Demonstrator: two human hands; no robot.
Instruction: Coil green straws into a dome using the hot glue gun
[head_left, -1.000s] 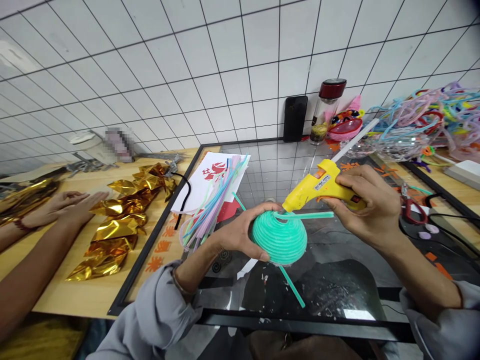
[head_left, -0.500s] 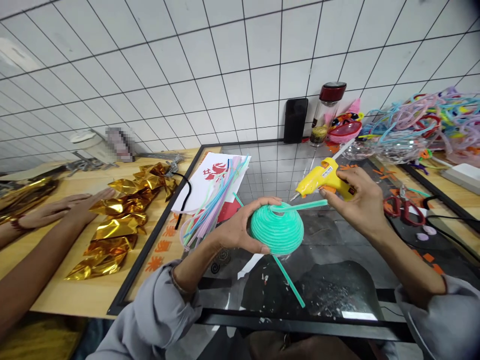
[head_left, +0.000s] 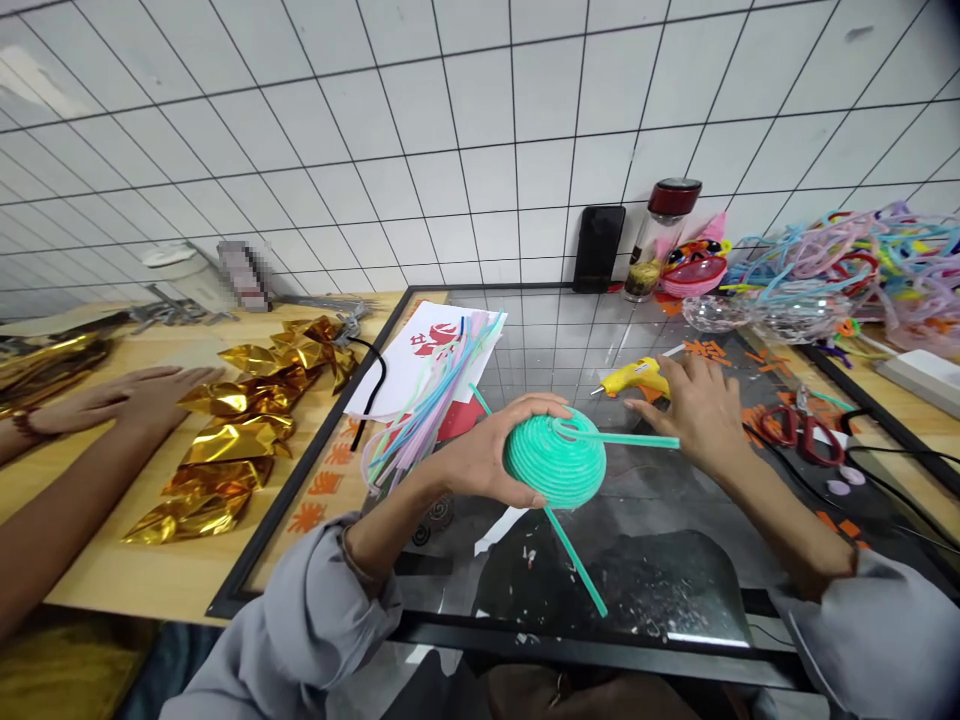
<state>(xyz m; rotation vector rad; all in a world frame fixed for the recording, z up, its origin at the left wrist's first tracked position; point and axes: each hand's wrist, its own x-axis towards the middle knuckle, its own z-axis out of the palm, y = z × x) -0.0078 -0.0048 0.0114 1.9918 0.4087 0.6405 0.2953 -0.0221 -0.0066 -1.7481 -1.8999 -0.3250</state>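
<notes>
My left hand (head_left: 491, 455) is wrapped round the left side of a green dome (head_left: 559, 468), coiled in rings from fuzzy pipe cleaner. One loose green strip (head_left: 630, 438) reaches right from the top of the dome, and another strip (head_left: 577, 562) sticks out below it. A yellow glue gun (head_left: 631, 377) lies on the dark glossy tabletop with its nozzle to the left. Over its back end is my right hand (head_left: 697, 415), thumb and fingers apart; part of the gun is hidden behind it.
Pipe cleaners (head_left: 431, 400) lie on white paper (head_left: 390, 375). Red-handled scissors (head_left: 802, 435) and black cords are at right. A phone (head_left: 598, 248) and a bottle (head_left: 660, 240) stand by the wall. Another person's hands (head_left: 127, 400) rest left of crumpled gold foil (head_left: 232, 450).
The glue gun has gone down onto the tabletop and my right hand has loosened from it. My left hand still holds the green dome in nearly the same place.
</notes>
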